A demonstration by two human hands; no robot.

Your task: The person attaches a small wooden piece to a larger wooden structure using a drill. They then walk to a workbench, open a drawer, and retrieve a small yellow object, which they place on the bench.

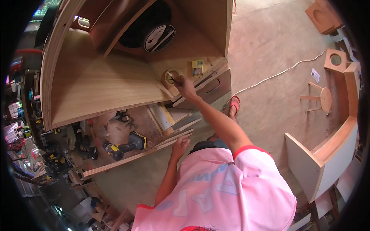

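My right hand (185, 87) reaches into a large plywood speaker cabinet (104, 90). Its fingers are pinched together beside a roll of tape (167, 77), and a thin dark thing shows at their tips, too small to name. A small yellow box (197, 68) lies a little to the right on the same panel. Deeper in the cabinet, a big black speaker (135, 34) has a round label at its centre. Close to the front edge of the workbench (115, 165), my left hand (180, 148) hangs with loosely bent fingers, and nothing shows in it.
A yellow-and-black cordless power tool (129, 145) lies on the bench below the cabinet. Tools crowd the left side. A white cord (277, 73) crosses the floor. At the right stand a wooden stool (325, 99) and a white-faced panel piece (304, 165).
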